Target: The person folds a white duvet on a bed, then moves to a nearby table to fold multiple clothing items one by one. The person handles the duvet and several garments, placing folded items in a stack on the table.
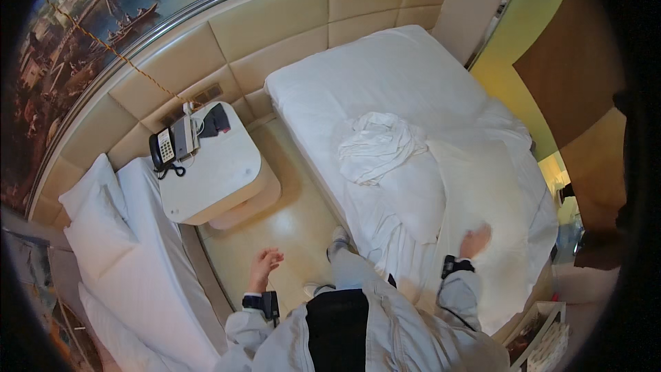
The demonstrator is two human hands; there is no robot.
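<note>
My left hand hangs over the floor between the two beds. Its fingers are loosely bent and apart, with nothing in them. Above the cream sheet or pad on the right bed is my right hand, slightly blurred, its fingers pointing forward and no cloth bunched in them. Whether it touches the cream layer I cannot tell. That layer lies along the right side of the bed, over the white bedding. Left of it sits a crumpled white cloth, with more wrinkled white sheet below.
A white rounded bedside table stands between the beds, bearing a black corded telephone and a dark flat item. White pillows lie on the left bed. A padded headboard runs behind. An open box stands at lower right.
</note>
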